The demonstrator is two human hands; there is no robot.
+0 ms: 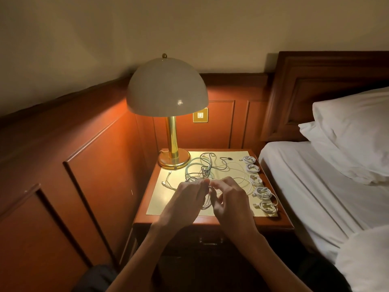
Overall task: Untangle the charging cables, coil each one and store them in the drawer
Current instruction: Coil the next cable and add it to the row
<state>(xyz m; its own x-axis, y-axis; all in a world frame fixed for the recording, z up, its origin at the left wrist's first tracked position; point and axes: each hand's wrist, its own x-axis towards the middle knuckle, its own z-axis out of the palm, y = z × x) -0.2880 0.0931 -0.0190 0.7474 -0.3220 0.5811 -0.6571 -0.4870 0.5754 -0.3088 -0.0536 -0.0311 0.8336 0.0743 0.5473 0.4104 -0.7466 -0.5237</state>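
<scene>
**Coiling a white cable over the bedside worktop**

Both hands meet above the front of the worktop (162, 204). The left hand (185, 199) and the right hand (229, 199) bring their fingertips together, each seeming to pinch the white cable (207, 204), whose thin loops hang between the palms. Holding it raised likely keeps the loops even and free of the rest.

Behind the hands lies the tangle (200, 169), a knot of slim, rubbery cords in black, pale green and white, near the brass base of the lamp (168, 89). Five finished coils (255, 180), small white bundles, line the right edge beside the bed (315, 186), probably parked there so they cannot snag again.

The drawer (210, 242) below looks closed in the shadow, so nothing appears stored yet. The glossy mat on the worktop should let cords slide freely.
</scene>
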